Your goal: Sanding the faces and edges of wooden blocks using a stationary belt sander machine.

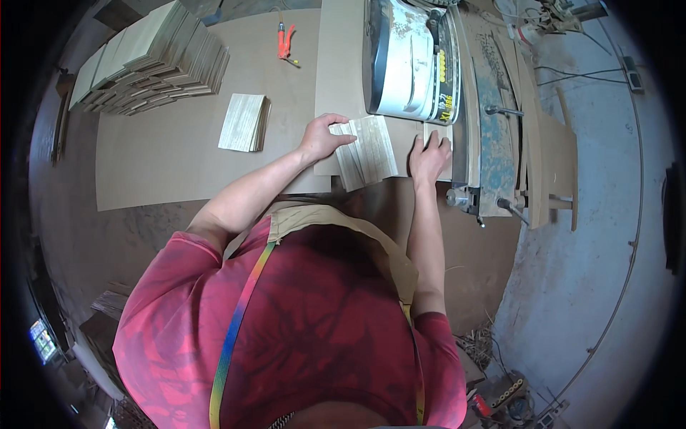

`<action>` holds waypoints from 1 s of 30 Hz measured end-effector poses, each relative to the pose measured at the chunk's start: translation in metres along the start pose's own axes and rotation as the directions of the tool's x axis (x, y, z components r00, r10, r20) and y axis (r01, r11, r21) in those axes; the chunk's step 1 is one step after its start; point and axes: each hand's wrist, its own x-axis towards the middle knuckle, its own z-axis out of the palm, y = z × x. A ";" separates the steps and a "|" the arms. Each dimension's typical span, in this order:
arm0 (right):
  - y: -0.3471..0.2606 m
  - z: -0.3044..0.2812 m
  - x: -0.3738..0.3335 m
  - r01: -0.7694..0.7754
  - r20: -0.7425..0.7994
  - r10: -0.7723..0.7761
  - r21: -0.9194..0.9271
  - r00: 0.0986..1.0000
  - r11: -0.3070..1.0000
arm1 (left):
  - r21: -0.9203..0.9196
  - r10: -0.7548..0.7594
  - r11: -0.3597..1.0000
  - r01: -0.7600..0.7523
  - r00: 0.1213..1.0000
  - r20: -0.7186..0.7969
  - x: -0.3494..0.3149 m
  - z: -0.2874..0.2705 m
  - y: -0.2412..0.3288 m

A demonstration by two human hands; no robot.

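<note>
My left hand [323, 140] is closed around the left edge of a fanned stack of thin wooden boards [371, 151], thumb on top. The stack lies at the near edge of the work surface, in front of a white and black machine [414, 61]. My right hand [427, 161] rests with its fingers apart on a pale wooden board [438, 131] at the machine's near right corner. That board's far end is hidden beneath the machine. Farther left, a small separate stack of boards [243, 123] sits by itself.
A large pile of stacked boards [153, 57] stands at the far left. A red air blow gun [285, 43] lies on the brown table sheet [164, 171]. Along the machine's right side runs a worn blue metal plate with clamps [498, 129]. Cables hang on the right wall.
</note>
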 end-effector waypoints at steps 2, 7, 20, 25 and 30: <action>-0.011 -0.004 -0.005 0.059 0.086 -0.069 0.112 0.994 0.992 | -0.008 0.018 1.000 -0.018 1.000 0.003 0.009 0.000 0.007; -0.072 -0.022 -0.076 0.220 0.268 -0.240 0.105 0.933 0.970 | -0.084 -0.082 0.993 0.082 0.997 0.002 0.002 0.007 0.011; 0.040 -0.005 -0.044 0.112 -0.193 -0.159 -0.234 0.968 0.966 | -0.091 -0.095 0.991 0.103 0.992 0.086 -0.001 -0.018 0.002; 0.010 0.021 0.019 0.048 -0.192 -0.087 -0.197 0.977 0.979 | -0.030 -0.124 0.991 0.127 0.989 0.080 0.005 -0.024 0.016; -0.031 0.016 -0.019 0.170 -0.067 -0.168 0.029 0.984 0.985 | 0.059 -0.053 0.997 0.053 0.999 0.001 0.005 -0.014 0.009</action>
